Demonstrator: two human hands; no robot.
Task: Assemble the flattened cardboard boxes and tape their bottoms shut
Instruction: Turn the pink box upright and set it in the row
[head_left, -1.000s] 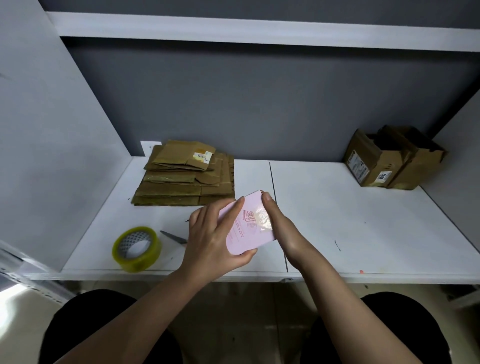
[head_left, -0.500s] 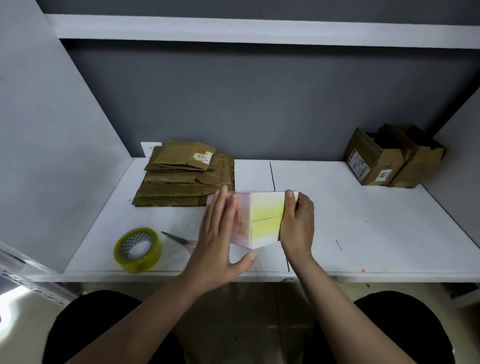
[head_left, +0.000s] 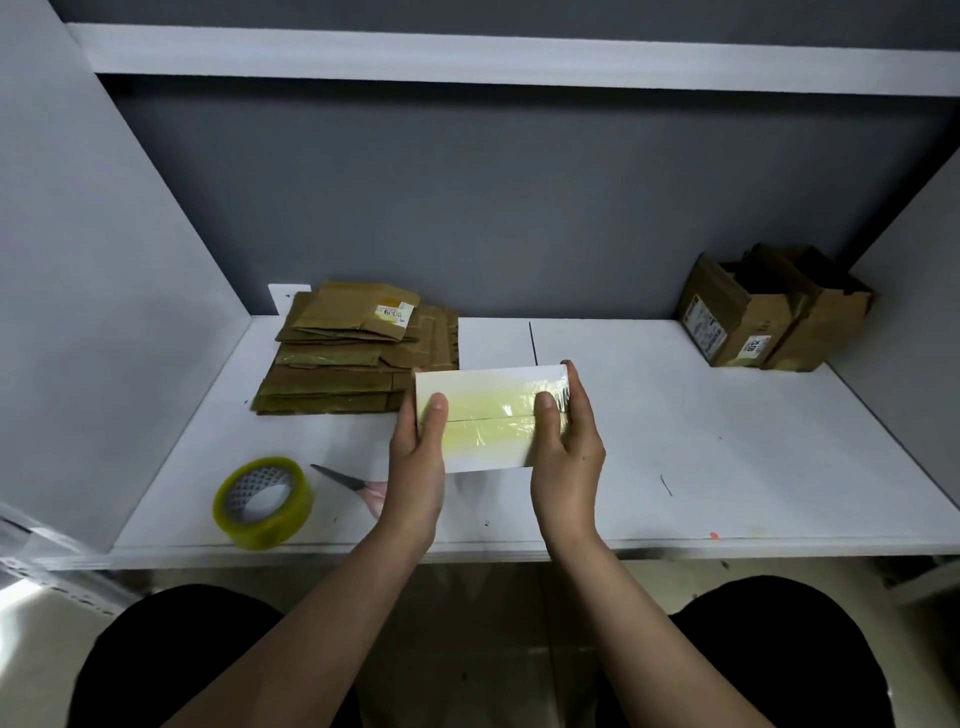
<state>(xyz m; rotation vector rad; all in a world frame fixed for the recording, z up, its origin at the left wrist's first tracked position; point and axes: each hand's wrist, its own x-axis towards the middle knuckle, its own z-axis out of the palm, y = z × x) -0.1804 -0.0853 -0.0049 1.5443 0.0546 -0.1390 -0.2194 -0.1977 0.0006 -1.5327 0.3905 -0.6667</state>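
Note:
A small white box is held over the middle of the white table, its flap side facing me with yellowish tape along the seam. My left hand grips its left end, thumb on the taped face. My right hand grips its right end, thumb pressing on the tape. A stack of flattened brown cardboard boxes lies at the back left. A roll of yellow tape sits near the front left edge, with scissors beside it, partly hidden by my left wrist.
Two assembled brown boxes stand at the back right corner against the grey wall. Grey side panels close in the table on both sides, and a white shelf runs overhead.
The box has been turned from its pink printed side to its taped flap side facing me. Both hands shifted to its two ends, thumbs on the tape.

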